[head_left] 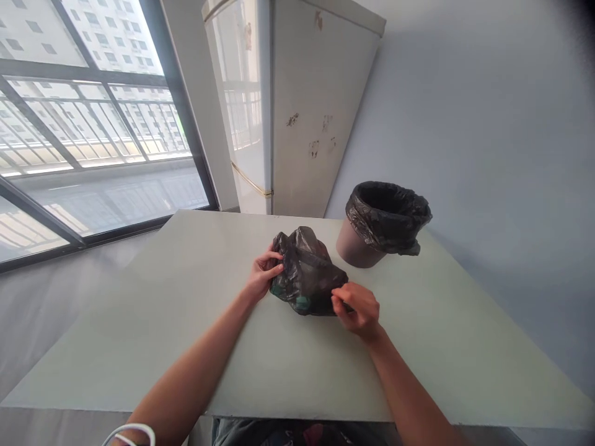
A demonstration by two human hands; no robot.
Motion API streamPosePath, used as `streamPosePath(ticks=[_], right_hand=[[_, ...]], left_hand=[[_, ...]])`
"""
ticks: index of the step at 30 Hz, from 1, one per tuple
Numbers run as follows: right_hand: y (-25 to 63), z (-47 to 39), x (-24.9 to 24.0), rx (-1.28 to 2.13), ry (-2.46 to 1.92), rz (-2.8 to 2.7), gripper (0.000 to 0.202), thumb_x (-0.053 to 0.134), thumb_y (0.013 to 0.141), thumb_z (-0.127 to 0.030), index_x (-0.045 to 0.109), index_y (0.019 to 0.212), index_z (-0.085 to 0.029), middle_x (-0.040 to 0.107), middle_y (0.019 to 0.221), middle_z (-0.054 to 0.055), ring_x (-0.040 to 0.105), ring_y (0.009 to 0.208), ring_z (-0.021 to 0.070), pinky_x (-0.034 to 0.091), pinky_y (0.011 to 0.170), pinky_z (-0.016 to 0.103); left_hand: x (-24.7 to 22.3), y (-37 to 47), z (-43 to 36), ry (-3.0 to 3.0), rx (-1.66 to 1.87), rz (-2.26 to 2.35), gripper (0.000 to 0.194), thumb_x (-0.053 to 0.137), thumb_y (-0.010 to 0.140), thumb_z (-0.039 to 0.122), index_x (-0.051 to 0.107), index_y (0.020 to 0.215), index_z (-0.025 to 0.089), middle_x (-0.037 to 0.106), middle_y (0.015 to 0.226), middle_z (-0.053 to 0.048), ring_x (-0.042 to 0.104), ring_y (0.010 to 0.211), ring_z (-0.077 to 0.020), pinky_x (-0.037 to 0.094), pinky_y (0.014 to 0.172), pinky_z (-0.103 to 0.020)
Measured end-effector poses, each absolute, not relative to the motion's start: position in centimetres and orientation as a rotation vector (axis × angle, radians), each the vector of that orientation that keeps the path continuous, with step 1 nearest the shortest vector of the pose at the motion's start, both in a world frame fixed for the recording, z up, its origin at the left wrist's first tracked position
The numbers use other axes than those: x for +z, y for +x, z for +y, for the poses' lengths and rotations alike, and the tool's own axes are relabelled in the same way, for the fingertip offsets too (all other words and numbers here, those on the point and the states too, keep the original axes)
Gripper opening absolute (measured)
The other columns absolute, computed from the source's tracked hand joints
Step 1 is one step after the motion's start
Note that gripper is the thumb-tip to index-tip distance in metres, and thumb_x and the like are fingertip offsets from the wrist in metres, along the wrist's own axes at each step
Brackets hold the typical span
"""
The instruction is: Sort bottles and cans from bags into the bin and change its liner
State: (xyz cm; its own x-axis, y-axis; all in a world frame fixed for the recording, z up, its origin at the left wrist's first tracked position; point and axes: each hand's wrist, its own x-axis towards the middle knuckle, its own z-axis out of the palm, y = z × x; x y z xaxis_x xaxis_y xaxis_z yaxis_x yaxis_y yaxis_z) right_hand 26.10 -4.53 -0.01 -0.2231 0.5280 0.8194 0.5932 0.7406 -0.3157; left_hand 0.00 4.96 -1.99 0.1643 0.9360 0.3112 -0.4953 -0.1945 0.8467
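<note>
A filled black plastic garbage bag (310,272) lies on the pale table (153,334) in front of me, with green bits showing faintly through its thin film. At its left side my left hand (264,272) grips the bag, thumb and fingers closed on the plastic. My right hand (357,308) pinches the bag at its lower right edge, fingers curled. Behind and to the right stands a pinkish-brown trash can (357,246), upright on the table. A black liner (388,217) is folded over its rim.
Beyond the table's far edge stands a white refrigerator (307,111) with worn patches on its side. A bluish wall (488,142) runs along the right. Large windows (93,118) with a balcony railing fill the left.
</note>
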Motion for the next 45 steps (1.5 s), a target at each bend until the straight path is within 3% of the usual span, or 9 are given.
streamPosePath(ticks=[5, 11, 14, 17, 20, 25, 30, 37, 45], right_hand=[[24.8, -4.5, 0.1, -0.042, -0.841, -2.156, 0.039, 0.072, 0.094, -0.024, 0.064, 0.133, -0.026, 0.075, 0.12, 0.01, 0.073, 0.099, 0.024, 0.06, 0.085, 0.041], [24.5, -3.1, -1.0, -0.025, -1.176, -1.848, 0.06, 0.057, 0.1, -0.019, 0.04, 0.158, -0.022, 0.03, 0.171, 0.019, 0.039, 0.155, 0.0351, 0.048, 0.117, 0.057], [24.8, -2.4, -1.5, -0.092, -1.344, -1.724, 0.053, 0.057, 0.098, -0.02, 0.05, 0.15, -0.019, 0.038, 0.165, 0.021, 0.044, 0.15, 0.038, 0.051, 0.113, 0.06], [25.0, -2.4, -1.3, -0.238, -1.415, -1.558, 0.034, 0.058, 0.094, -0.016, 0.066, 0.126, -0.018, 0.062, 0.131, 0.019, 0.062, 0.122, 0.0352, 0.056, 0.1, 0.058], [24.8, -3.4, -0.7, -0.38, -1.264, -1.542, 0.035, 0.057, 0.09, -0.009, 0.068, 0.121, -0.022, 0.065, 0.112, 0.014, 0.064, 0.107, 0.0308, 0.057, 0.092, 0.051], [22.6, -5.5, 0.0, -0.404, -0.873, -2.112, 0.056, 0.059, 0.088, -0.005, 0.062, 0.139, -0.027, 0.069, 0.129, 0.01, 0.064, 0.121, 0.027, 0.051, 0.106, 0.051], [19.7, -6.3, -0.3, -0.537, -0.73, -2.526, 0.062, 0.054, 0.086, -0.002, 0.061, 0.144, -0.025, 0.055, 0.158, 0.005, 0.047, 0.145, 0.0247, 0.027, 0.128, 0.059], [19.2, -5.7, -1.6, -0.559, -0.794, -2.504, 0.036, 0.054, 0.096, -0.004, 0.071, 0.119, -0.025, 0.063, 0.149, 0.005, 0.05, 0.141, 0.0211, 0.016, 0.13, 0.063], [18.7, -5.6, -2.0, -0.529, -0.854, -2.461, 0.028, 0.059, 0.101, -0.012, 0.072, 0.121, -0.026, 0.07, 0.138, 0.005, 0.057, 0.133, 0.0206, 0.012, 0.13, 0.063]], left_hand=[[-3.5, -0.2, 5.8, 1.384, 1.408, 0.809, 0.044, 0.086, 0.079, 0.049, 0.08, 0.115, 0.023, 0.056, 0.157, -0.01, 0.046, 0.15, -0.0348, 0.032, 0.129, -0.049], [-2.8, -0.5, 5.1, 1.517, 1.273, 0.734, 0.051, 0.064, 0.099, 0.054, 0.069, 0.14, 0.026, 0.059, 0.155, -0.008, 0.042, 0.153, -0.0323, 0.028, 0.129, -0.046], [-2.5, -0.3, 4.8, 1.503, 1.258, 0.745, 0.047, 0.058, 0.102, 0.051, 0.069, 0.139, 0.026, 0.061, 0.152, -0.008, 0.05, 0.146, -0.031, 0.032, 0.126, -0.044], [-2.6, -0.2, 5.0, 1.473, 1.283, 0.777, 0.045, 0.058, 0.102, 0.048, 0.071, 0.137, 0.024, 0.063, 0.149, -0.008, 0.054, 0.141, -0.0302, 0.035, 0.124, -0.043], [-2.9, -0.2, 5.3, 1.489, 1.282, 0.801, 0.046, 0.063, 0.099, 0.047, 0.07, 0.139, 0.024, 0.062, 0.151, -0.007, 0.052, 0.144, -0.0304, 0.033, 0.125, -0.043], [-3.0, -0.1, 5.3, 1.525, 1.28, 0.805, 0.046, 0.066, 0.097, 0.047, 0.07, 0.138, 0.025, 0.062, 0.152, -0.008, 0.047, 0.149, -0.0306, 0.028, 0.129, -0.046], [-2.9, -0.1, 5.3, 1.529, 1.289, 0.814, 0.043, 0.066, 0.097, 0.046, 0.073, 0.134, 0.025, 0.065, 0.148, -0.007, 0.042, 0.153, -0.0296, 0.023, 0.131, -0.046], [-2.9, 0.0, 5.2, 1.523, 1.294, 0.832, 0.043, 0.067, 0.096, 0.045, 0.074, 0.133, 0.025, 0.064, 0.15, -0.007, 0.041, 0.154, -0.0301, 0.024, 0.131, -0.046], [-3.4, 0.0, 5.5, 1.563, 1.298, 0.83, 0.042, 0.066, 0.097, 0.045, 0.073, 0.134, 0.025, 0.063, 0.151, -0.008, 0.041, 0.154, -0.0291, 0.024, 0.131, -0.045]])
